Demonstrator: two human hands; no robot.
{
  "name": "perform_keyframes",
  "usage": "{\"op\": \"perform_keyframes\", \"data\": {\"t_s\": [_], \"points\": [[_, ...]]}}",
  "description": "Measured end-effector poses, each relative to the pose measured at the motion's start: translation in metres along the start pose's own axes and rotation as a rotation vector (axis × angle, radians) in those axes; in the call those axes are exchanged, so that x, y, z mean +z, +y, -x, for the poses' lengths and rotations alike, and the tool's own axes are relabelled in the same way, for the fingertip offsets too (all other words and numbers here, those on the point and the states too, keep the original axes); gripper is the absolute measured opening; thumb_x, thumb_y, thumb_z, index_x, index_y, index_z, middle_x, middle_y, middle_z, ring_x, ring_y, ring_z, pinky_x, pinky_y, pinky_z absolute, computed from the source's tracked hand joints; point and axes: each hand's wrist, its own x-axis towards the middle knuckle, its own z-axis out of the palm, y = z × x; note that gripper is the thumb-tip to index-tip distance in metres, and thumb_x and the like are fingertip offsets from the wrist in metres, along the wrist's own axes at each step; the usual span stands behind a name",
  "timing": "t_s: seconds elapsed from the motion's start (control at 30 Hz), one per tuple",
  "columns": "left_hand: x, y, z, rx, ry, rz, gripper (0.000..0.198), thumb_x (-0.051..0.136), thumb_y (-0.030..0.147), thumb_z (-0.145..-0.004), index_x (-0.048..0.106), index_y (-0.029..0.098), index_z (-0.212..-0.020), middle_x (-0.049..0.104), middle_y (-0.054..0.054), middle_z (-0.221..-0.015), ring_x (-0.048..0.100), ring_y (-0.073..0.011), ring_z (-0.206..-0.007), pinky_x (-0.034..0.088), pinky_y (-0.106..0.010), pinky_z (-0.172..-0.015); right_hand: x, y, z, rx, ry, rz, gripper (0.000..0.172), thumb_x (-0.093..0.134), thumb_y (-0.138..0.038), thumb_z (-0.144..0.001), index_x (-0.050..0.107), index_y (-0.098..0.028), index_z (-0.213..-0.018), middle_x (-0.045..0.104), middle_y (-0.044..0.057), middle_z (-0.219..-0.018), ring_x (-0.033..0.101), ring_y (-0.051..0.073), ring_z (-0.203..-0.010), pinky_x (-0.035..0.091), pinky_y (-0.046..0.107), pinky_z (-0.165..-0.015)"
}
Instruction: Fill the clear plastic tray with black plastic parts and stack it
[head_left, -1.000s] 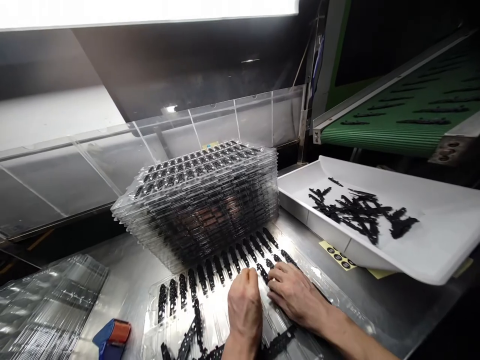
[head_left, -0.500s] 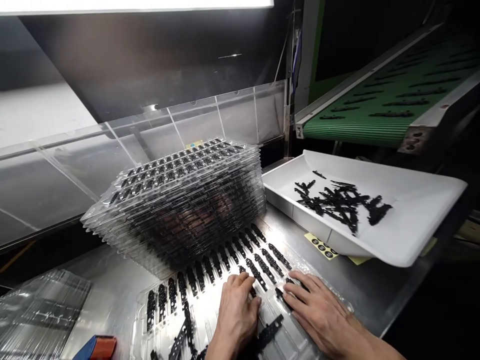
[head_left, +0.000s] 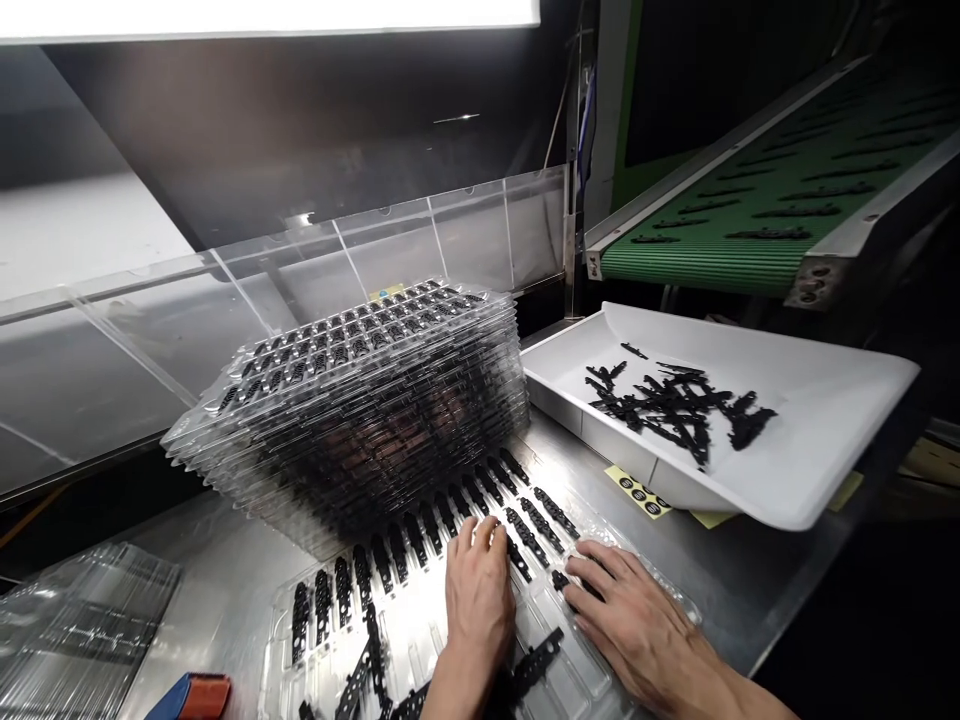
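A clear plastic tray with slots lies on the metal table, rows of slim black perforated plastic parts set in it. My left hand rests over the second row, fingers bent down close together; whatever lies under them is hidden. To its right, my right hand has its fingers curled over a black plastic part, whose end peeks out by the fingertips. Another black part lies askew on the tray between the hands. Several loose black parts lie across the near left of the tray.
A tall stack of filled clear trays stands behind. At right sits a white bin of loose black parts, with yellow stickers beside it. A green conveyor carries parts. Clear trays and a red-blue object are at left.
My left hand has shifted slightly forward and its fingers have drawn together over the second row. The right hand has barely moved. The view has shifted a little.
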Motion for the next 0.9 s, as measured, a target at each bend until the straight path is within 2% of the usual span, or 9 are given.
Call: {"op": "perform_keyframes", "data": {"t_s": [0.1, 0.23, 0.3, 0.37, 0.47, 0.57, 0.67, 0.77, 0.9], "points": [[0.002, 0.001, -0.008, 0.074, -0.053, -0.007, 0.035, 0.039, 0.006, -0.087, 0.068, 0.022, -0.1, 0.066, -0.005, -0.116, 0.05, -0.0248, -0.119, 0.041, -0.041, -0.097, -0.006, -0.011, 0.005, -0.051, 0.058, 0.033, 0.018, 0.05, -0.014, -0.087, 0.06, -0.023, -0.099, 0.064, 0.005, -0.108, 0.048, 0.027, -0.114, 0.039, 0.043, -0.093], [-0.013, -0.009, -0.002, 0.005, -0.055, -0.012, 0.042, 0.035, 0.007, -0.09, 0.06, 0.019, -0.121, 0.057, -0.008, -0.133, 0.045, -0.025, -0.126, 0.037, -0.044, -0.103, 0.017, -0.042, 0.013, -0.069, 0.117, -0.024, 0.012, 0.056, -0.016, -0.083, 0.059, -0.023, -0.092, 0.066, 0.002, -0.094, 0.055, 0.022, -0.089, 0.042, 0.033, -0.075], [-0.025, -0.02, 0.014, -0.062, -0.072, -0.016, 0.04, 0.033, 0.011, -0.091, 0.062, 0.019, -0.118, 0.063, -0.009, -0.122, 0.055, -0.0243, -0.112, 0.044, -0.041, -0.093, 0.042, -0.059, 0.013, -0.082, 0.152, -0.019, 0.01, 0.063, -0.026, -0.078, 0.059, -0.023, -0.087, 0.065, -0.001, -0.082, 0.052, 0.019, -0.072, 0.037, 0.031, -0.06], [-0.034, -0.03, 0.037, -0.111, -0.131, -0.027, 0.031, 0.042, 0.018, -0.089, 0.067, 0.021, -0.106, 0.068, -0.008, -0.103, 0.061, -0.024, -0.091, 0.047, -0.038, -0.077, 0.067, -0.074, 0.009, -0.058, 0.179, 0.038, 0.018, 0.069, -0.033, -0.072, 0.056, -0.023, -0.078, 0.06, -0.001, -0.07, 0.046, 0.018, -0.062, 0.029, 0.032, -0.052], [-0.035, -0.04, 0.067, -0.144, -0.233, -0.045, 0.028, 0.058, 0.013, -0.074, 0.069, 0.026, -0.096, 0.066, -0.005, -0.097, 0.058, -0.0258, -0.091, 0.044, -0.037, -0.077, 0.083, -0.086, 0.002, -0.025, 0.206, 0.068, 0.022, 0.071, -0.021, -0.063, 0.049, -0.022, -0.064, 0.052, -0.001, -0.062, 0.043, 0.018, -0.061, 0.025, 0.033, -0.052], [-0.026, -0.042, 0.08, -0.186, -0.21, 0.062, 0.024, 0.056, 0.01, -0.072, 0.067, 0.023, -0.089, 0.064, -0.005, -0.095, 0.056, -0.0246, -0.092, 0.042, -0.037, -0.081, 0.068, -0.086, 0.0, 0.016, 0.165, -0.024, 0.018, 0.064, -0.01, -0.066, 0.05, -0.022, -0.066, 0.053, -0.001, -0.067, 0.044, 0.017, -0.065, 0.029, 0.032, -0.058], [-0.024, -0.042, 0.081, -0.174, -0.162, 0.315, 0.01, 0.055, 0.016, -0.078, 0.064, 0.022, -0.079, 0.063, -0.004, -0.087, 0.056, -0.0211, -0.088, 0.041, -0.033, -0.079, 0.04, -0.081, 0.001, 0.112, 0.027, -0.202, 0.013, 0.053, -0.009, -0.079, 0.054, -0.021, -0.075, 0.057, 0.0, -0.076, 0.048, 0.017, -0.072, 0.034, 0.03, -0.064], [-0.028, -0.045, 0.083, -0.103, -0.127, 0.563, 0.015, 0.055, 0.03, -0.085, 0.062, 0.022, -0.074, 0.06, -0.003, -0.079, 0.056, -0.0181, -0.079, 0.04, -0.029, -0.072, 0.019, -0.076, 0.001, 0.147, -0.11, -0.334, 0.014, 0.047, -0.013, -0.089, 0.055, -0.021, -0.08, 0.059, 0.001, -0.08, 0.05, 0.017, -0.077, 0.036, 0.029, -0.066], [-0.034, -0.044, 0.086, -0.017, -0.032, 0.765, 0.019, 0.056, 0.035, -0.088, 0.063, 0.022, -0.075, 0.058, -0.001, -0.076, 0.054, -0.014, -0.071, 0.037, -0.025, -0.065, 0.002, -0.069, -0.002, 0.212, -0.171, -0.35, 0.018, 0.049, -0.025, -0.095, 0.054, -0.02, -0.078, 0.06, 0.0, -0.076, 0.052, 0.017, -0.077, 0.038, 0.029, -0.068]]}}
